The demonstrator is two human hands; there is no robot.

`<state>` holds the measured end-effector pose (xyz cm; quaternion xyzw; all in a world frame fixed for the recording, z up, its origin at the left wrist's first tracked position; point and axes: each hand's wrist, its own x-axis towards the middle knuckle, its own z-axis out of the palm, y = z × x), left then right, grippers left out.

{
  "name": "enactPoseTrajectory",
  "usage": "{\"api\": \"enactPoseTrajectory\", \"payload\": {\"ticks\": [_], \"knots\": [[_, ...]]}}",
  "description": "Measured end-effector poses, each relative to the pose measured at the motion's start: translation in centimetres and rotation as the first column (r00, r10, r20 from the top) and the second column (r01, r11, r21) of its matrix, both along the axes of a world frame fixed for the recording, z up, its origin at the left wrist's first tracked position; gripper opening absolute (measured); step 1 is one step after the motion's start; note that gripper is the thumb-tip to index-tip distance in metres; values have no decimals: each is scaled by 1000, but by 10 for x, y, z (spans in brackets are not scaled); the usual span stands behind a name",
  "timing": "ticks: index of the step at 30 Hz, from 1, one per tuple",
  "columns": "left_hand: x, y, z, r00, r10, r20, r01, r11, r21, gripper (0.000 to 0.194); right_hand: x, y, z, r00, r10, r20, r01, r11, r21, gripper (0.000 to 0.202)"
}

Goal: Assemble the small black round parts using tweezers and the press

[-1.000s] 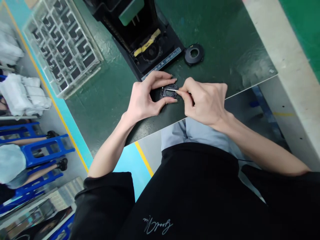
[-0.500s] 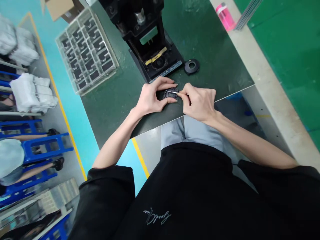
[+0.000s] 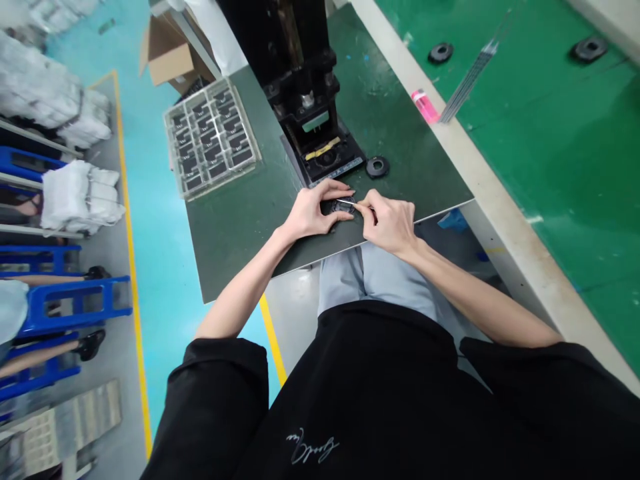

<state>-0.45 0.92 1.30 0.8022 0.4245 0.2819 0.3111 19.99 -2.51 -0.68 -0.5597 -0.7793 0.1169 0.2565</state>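
Between the thumb and fingers of my left hand (image 3: 311, 212) is a small round black part (image 3: 343, 206), held on the dark green table near its front edge. My right hand (image 3: 389, 220) pinches a thin tool (image 3: 347, 202) whose pale tip lies over that part. Just beyond my hands stands a black press (image 3: 311, 100), with a yellow strip (image 3: 323, 149) on its base. A black ring-shaped part (image 3: 377, 167) lies to the right of the press base.
A clear compartment tray (image 3: 213, 140) of black pieces sits at the table's left. A pink object (image 3: 425, 107) and thin rods (image 3: 467, 83) are at the right edge. A cardboard box (image 3: 173, 60) stands behind. Another person's legs show near blue stools (image 3: 80, 307) at far left.
The camera view has shifted, showing more of the green surface at right. Both hands keep nearly the same pose around the black part, and the tool is still over it.
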Motion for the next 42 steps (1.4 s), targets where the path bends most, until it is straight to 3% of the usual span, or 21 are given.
{"api": "enactPoseTrajectory", "payload": {"ticks": [4, 7, 11, 14, 18, 23, 30, 33, 36, 42], "knots": [[0, -3, -3, 1000, 6, -9, -6, 1000, -2, 63, 2, 0, -3, 999, 1, -45, -2, 1000, -1, 22], [0, -5, -4, 999, -4, -39, 4, 1000, 5, 65, 3, 1, -6, 985, -14, -169, 17, 1000, 16, 23], [0, -8, -5, 998, -39, -49, 40, 999, 21, 68, 6, -2, -6, 884, -68, -462, 102, 994, 47, 28], [-1, -7, -5, 999, -42, -11, 43, 998, 36, 69, 13, -10, -3, 830, -115, -546, 153, 988, 24, 32], [-4, -10, -1, 999, -36, -7, 37, 992, 122, 59, 39, -18, 4, 857, -178, -483, 216, 976, 22, 34], [-8, -29, 12, 998, -3, -68, 20, 970, 244, 27, 81, -19, 17, 887, -291, -358, 329, 943, 48, 32], [4, -45, 4, 980, -3, -199, 34, 988, 151, 19, 99, -44, 23, 901, -312, -302, 355, 929, 99, 24], [8, -47, -3, 986, 39, -165, -17, 991, 135, 18, 93, -52, 25, 905, -284, -317, 315, 948, 50, 22], [7, -53, -7, 985, 75, -158, -52, 988, 146, 19, 76, -48, 27, 941, -178, -288, 203, 977, 60, 21], [-8, -68, -3, 970, 49, -240, -11, 987, 159, 22, 7, -13, 39, 972, 160, -174, -142, 983, 113, 21]]}}
